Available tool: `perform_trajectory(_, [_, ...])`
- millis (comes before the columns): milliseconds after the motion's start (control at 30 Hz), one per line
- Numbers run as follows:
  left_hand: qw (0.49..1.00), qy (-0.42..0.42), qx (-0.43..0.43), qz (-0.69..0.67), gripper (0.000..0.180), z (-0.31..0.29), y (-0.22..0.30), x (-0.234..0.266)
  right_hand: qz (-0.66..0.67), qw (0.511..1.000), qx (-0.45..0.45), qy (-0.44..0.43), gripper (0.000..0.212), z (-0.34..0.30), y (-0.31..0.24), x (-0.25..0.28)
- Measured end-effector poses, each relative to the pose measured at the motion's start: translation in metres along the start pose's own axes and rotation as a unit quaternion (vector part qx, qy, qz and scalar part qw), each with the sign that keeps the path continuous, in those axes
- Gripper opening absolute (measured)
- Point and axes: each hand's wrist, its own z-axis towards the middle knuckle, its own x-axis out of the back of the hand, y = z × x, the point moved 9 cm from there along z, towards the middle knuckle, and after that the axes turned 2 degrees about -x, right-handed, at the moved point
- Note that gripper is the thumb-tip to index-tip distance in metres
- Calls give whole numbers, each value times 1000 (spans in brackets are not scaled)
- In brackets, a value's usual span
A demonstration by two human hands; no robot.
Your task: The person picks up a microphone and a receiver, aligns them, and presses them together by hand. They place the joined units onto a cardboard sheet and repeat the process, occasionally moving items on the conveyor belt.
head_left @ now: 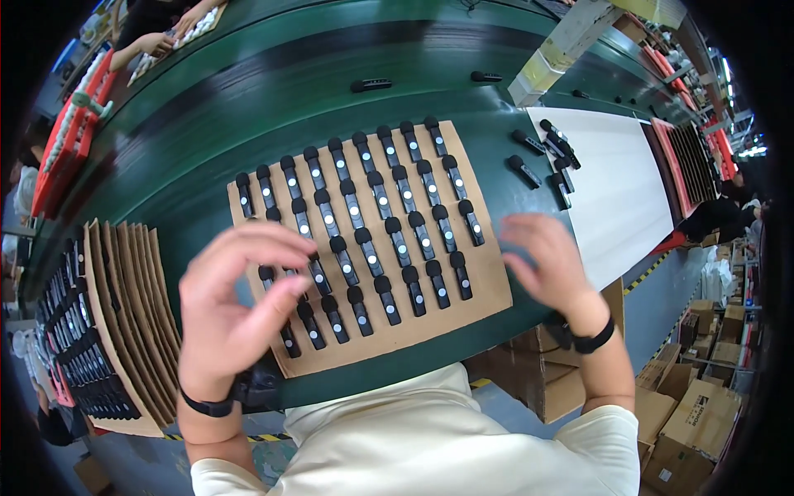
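On a brown cardboard sheet point(494, 285) lie rows of small black clip-on microphones point(386, 299), each with a foam tip and most with a pale round dot. My left hand point(227, 302) hovers over the sheet's left part, thumb and curved fingers apart, with nothing visible between them. It hides some of the microphones there. At the sheet's right edge is my right hand point(542, 260), slightly blurred, its fingers bent and its thumb apart, holding nothing that I can see. Loose microphones point(524, 171) lie beyond it, a few overlapping the edge of a white sheet point(620, 198).
Upright cardboard sheets point(136, 306) stand at the left, beside more microphones. Across the green conveyor belt point(248, 91) lie single microphones point(371, 85). A pale post point(554, 66) rises at the far right. Another person's hand point(155, 44) works at far left. Cardboard boxes point(695, 417) fill the lower right.
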Motion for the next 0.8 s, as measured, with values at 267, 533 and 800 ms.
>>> perform_trajectory(267, [991,16,73,107,9,79,-65,31,-91,995,-25,11,22,102,127,21])
perform_trajectory(533, [942,-90,87,311,12,158,-162,27,-120,992,-38,-14,25,199,193,-32])
perform_trajectory(800, [912,-194,109,344,21,190,-201,-22,-99,987,-90,-93,26,220,211,-71])
